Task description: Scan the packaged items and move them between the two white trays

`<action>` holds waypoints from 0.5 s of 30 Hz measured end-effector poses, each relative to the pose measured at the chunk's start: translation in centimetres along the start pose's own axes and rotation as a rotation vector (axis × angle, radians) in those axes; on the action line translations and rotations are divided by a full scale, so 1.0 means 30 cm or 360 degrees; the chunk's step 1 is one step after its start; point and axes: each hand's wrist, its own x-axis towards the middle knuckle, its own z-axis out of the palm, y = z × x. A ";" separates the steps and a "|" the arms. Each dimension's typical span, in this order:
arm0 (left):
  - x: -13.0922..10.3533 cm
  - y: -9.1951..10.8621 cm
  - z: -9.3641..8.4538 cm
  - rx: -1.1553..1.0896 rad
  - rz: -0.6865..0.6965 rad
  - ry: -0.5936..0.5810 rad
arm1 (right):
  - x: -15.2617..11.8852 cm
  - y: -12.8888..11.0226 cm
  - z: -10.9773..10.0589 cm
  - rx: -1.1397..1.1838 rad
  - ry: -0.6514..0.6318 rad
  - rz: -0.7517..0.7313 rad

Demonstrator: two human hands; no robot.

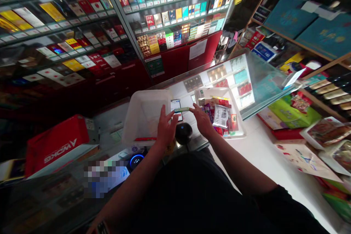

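A slim, light-green packet (182, 109) is held level between my two hands, above a phone (179, 116) lying on the glass counter. My left hand (165, 128) grips the packet's left end, its index finger stretched up beside the rim of a translucent plastic bin (149, 94). At the packet's right end, the fingertips of my right hand (201, 119) are pinched on it. One long red item (145, 139) lies in the bin. To the right, a white tray (241, 131) holds several snack packs, among them a silver-white packet (221, 116).
Below the packet stands a round black device (183, 133). A device with a glowing blue ring (136, 161) sits by my left forearm, and a red box (59, 144) farther left. Shelves of small boxes (175, 14) rise behind the counter. Cartons (290, 113) stand at right.
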 end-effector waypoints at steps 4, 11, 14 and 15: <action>0.009 0.057 0.044 -0.0043 0.0144 -0.0100 | -0.011 -0.031 -0.058 0.0016 0.0237 0.0002; 0.029 0.166 0.152 0.0014 0.0346 -0.0341 | -0.039 -0.029 -0.187 -0.0082 0.0528 -0.0043; 0.047 0.209 0.214 0.0051 0.0443 -0.0443 | -0.055 0.021 -0.248 -0.0175 0.0627 -0.0082; 0.053 0.221 0.237 0.0066 0.0464 -0.0474 | -0.059 0.043 -0.268 -0.0220 0.0649 -0.0095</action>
